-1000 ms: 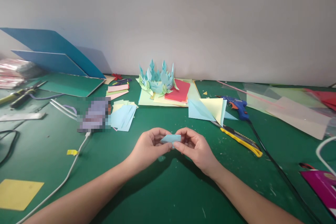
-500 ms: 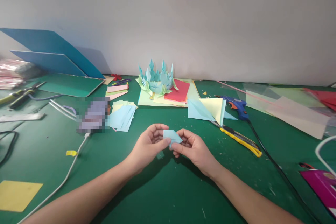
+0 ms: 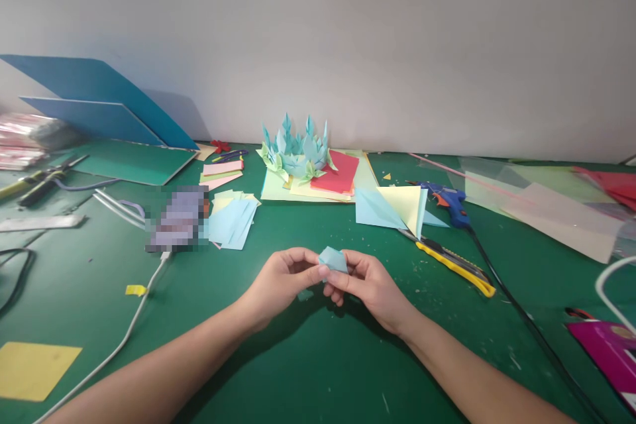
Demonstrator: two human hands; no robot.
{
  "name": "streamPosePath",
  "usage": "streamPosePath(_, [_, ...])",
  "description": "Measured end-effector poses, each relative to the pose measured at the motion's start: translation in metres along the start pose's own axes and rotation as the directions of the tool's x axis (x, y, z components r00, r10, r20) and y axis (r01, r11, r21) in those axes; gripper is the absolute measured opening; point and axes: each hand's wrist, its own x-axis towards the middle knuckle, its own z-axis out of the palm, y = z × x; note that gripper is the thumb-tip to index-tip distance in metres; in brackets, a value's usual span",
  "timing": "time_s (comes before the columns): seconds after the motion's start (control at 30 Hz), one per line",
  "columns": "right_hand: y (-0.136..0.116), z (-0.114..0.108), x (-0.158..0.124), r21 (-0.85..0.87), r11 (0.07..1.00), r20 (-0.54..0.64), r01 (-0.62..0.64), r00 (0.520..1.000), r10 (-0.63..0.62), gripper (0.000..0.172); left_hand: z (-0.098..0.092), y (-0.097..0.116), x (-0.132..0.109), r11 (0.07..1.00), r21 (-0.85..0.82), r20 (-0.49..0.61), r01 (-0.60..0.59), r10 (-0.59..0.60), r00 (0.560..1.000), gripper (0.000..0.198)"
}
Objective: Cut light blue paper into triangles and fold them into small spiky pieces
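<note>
The grey wall (image 3: 377, 46) and the green table (image 3: 328, 371) are seen unchanged from half a second ago, and the slanting blue boards (image 3: 104, 83) at the far left are likewise unmoved. Over the near middle of the table, the left hand (image 3: 283, 285) and the right hand (image 3: 375, 288) are now held closer together, the raised fingers of the left having been lowered. Behind them, the light-blue origami crown (image 3: 297, 158) is left standing on sheets of coloured paper, beside a red sheet (image 3: 338, 171). To the right, the yellow utility knife (image 3: 457, 270) and the blue glue gun (image 3: 451, 201) are left where they lay; so, to the left, are the fanned light-blue paper slips (image 3: 234, 224). Most altered is the smallest piece: the folded light-blue paper (image 3: 333, 258) is kept above the table between both hands, but it has been turned — the point earlier aimed right is no longer seen, and a compact, peaked shape is now shown. Its lower left edge is pinched by the left thumb and forefinger, closed nearly together; its front is pressed by the right thumb — with the right forefinger set behind it and the other fingers curled below.
</note>
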Motion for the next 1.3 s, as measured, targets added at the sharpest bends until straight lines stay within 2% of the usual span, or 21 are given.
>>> streamPosePath(0.13, [0.0005, 0.0, 0.0002, -0.073, 0.995, 0.013, 0.066, 0.998, -0.065, 0.035, 0.0003, 0.0018, -0.0004, 1.0, 0.023, -0.044, 0.003, -0.002, 0.999, 0.032])
streamPosePath(0.27, [0.0019, 0.0011, 0.0016, -0.19, 0.954, -0.118, 0.231, 0.96, -0.256, 0.03, 0.0011, 0.0033, 0.0005, 0.995, 0.099, -0.167, 0.023, -0.006, 0.986, 0.032])
streamPosePath(0.37, [0.0032, 0.0012, 0.0013, -0.265, 0.909, -0.172, 0.321, 0.912, -0.372, 0.024, 0.0007, 0.0033, 0.001, 0.985, 0.162, -0.145, 0.053, -0.029, 0.989, 0.03])
streamPosePath(0.57, [0.0052, 0.0025, -0.0015, -0.373, 0.852, -0.189, 0.366, 0.869, -0.457, 0.012, -0.0024, -0.0007, 0.0017, 0.979, 0.202, -0.1, 0.011, 0.009, 0.995, 0.025])
streamPosePath(0.87, [0.0051, 0.0065, -0.004, -0.44, 0.821, -0.182, 0.365, 0.858, -0.479, 0.011, 0.0016, -0.0007, 0.0001, 0.97, 0.24, -0.124, 0.041, -0.011, 0.992, 0.029])
streamPosePath(1.07, [0.0039, 0.004, -0.0041, -0.56, 0.683, -0.082, 0.469, 0.789, -0.609, 0.01, -0.0011, 0.0004, 0.0013, 0.967, 0.242, -0.141, 0.075, -0.041, 0.989, 0.032])
streamPosePath(1.3, [0.0089, -0.0004, -0.0029, -0.586, 0.62, -0.003, 0.522, 0.764, -0.646, 0.006, -0.0035, 0.0009, 0.0029, 0.969, 0.235, -0.152, 0.074, -0.038, 0.988, 0.035])
